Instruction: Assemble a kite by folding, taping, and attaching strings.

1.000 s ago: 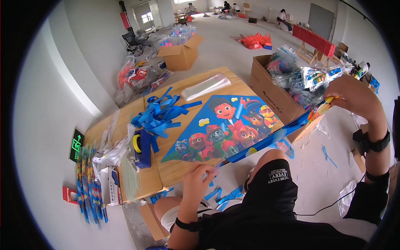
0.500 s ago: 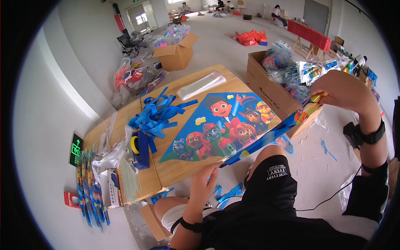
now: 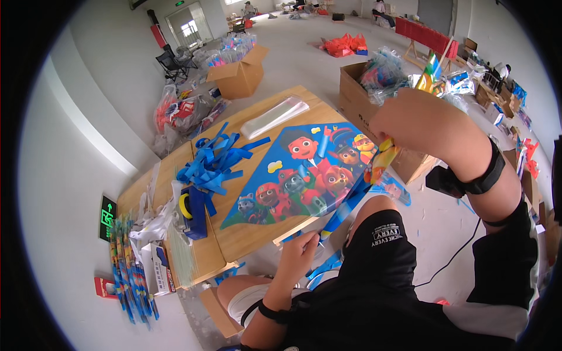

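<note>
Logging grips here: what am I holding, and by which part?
A bundled blue printed sheet: your left hand pinches its lower end; your right hand grips it farther up.

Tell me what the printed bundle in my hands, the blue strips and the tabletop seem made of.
Printed bundle: probably thin fabric or plastic film, slightly shiny, since it creases into narrow folds.
Blue strips: likely flexible fabric or film; they bend and tangle loosely, but which is unclear.
Tabletop: wood or wood-look laminate, smooth, judging by its light brown, even surface.
</note>
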Demonstrator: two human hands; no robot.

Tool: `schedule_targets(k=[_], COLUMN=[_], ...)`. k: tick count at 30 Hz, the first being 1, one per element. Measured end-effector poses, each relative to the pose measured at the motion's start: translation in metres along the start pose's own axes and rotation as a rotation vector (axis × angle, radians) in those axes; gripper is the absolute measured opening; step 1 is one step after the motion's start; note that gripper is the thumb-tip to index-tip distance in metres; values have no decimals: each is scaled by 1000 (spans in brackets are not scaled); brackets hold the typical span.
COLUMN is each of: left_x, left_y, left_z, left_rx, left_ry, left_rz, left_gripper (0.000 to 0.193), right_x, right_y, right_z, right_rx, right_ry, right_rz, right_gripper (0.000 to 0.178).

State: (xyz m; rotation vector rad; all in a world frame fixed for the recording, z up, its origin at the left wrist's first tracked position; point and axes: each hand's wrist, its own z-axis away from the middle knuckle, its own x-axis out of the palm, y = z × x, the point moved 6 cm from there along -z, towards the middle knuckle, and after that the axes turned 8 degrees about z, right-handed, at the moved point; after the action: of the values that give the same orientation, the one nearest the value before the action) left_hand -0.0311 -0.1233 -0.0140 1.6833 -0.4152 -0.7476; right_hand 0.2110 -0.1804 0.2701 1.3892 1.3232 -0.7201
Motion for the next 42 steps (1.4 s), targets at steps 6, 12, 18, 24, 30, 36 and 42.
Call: schedule_targets(k=[6,12,18,24,30,36,42], left_x=[-6,3,8,11,-4,-13,-13], left_y=[-17,3,16,-12,4,-1,6], left_z=[4,1,-3,-13,-10,-10,-9], left_rx=[24,-30,-81,-94,175,-78,-22], left_ry=[52,27,27,87,174,109,114], left_rz=[82,-42,56,148,239,640,563], left_gripper=[29,30,26,27,25,33,36], right_x=[-4,-11,26,111,91,45,136], right_y=[-5,-33,-94,-150,-190,-99,-115], right_z=[0,6,-14,-9,1,27,27], right_rx=[-44,-130,-217,-412,-737,465,464], right_ry=[118,182,-396,-77,190,971,294], right_rz=[262,175,276,-90,-108,-811,-1126], right_gripper=[7,17,9,16,16,32,31])
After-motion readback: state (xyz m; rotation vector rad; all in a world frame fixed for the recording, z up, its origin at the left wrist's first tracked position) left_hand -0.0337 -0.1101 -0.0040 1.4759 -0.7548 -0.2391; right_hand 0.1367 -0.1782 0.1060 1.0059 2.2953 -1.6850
